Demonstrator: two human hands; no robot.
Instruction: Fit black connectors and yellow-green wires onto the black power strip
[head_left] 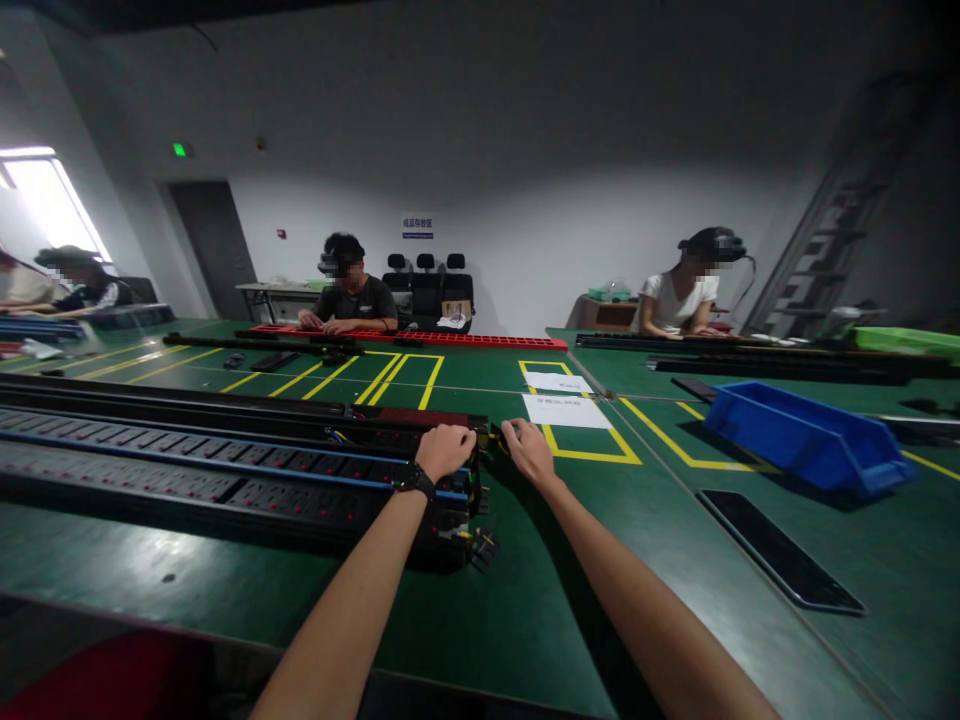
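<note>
Long black power strips [300, 498] with rows of sockets and red dots lie side by side on the green table, their ends near my hands. My left hand [448, 450], with a watch on its wrist, is closed over the right end of a far strip [390, 437]; its fingertips are partly hidden. Just right of that end, my right hand [529, 452] pinches a small black piece [496, 436], too small to name. Whether it touches the strip I cannot tell. A black plug-like connector [482, 548] sticks out from the nearest strip's end.
A blue bin [806, 440] stands at the right, with a black phone-like slab [780, 550] in front. White paper sheets [568, 411] lie beyond my right hand. A red slotted rail [480, 341] lies across the table, where a person [356, 290] works. Another person [679, 300] works at the right.
</note>
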